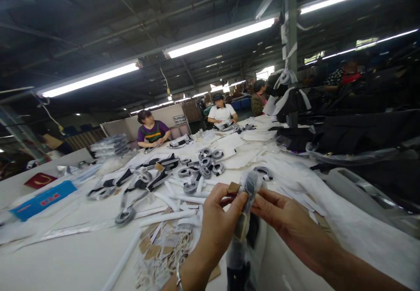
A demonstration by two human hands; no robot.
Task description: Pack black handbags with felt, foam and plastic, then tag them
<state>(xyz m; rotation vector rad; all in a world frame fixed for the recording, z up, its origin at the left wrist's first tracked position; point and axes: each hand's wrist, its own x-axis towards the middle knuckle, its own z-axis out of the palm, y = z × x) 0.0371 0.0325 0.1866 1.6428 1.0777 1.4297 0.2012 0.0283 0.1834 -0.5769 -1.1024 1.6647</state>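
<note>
Left hand [219,216] and right hand [280,210] both have a closed, pinching grip on a plastic-covered strap [250,185], right of the tag pile [164,247]. Covering looks mostly done; whether the brown tag [233,187] is attached, I cannot tell. Beyond the pile, coiled straps [205,162] look uncovered.

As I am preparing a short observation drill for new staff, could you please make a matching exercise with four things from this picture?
Things:
1. Box
2. Plastic-wrapped piece
3. Bracelet
4. Grey coils

Places, colours or states:
A. Around the left wrist
B. Bunched together on the white-covered table
C. Blue with red lettering
D. Held between the left hand and right hand

Right pairs: 1-C, 2-D, 3-A, 4-B.
</note>
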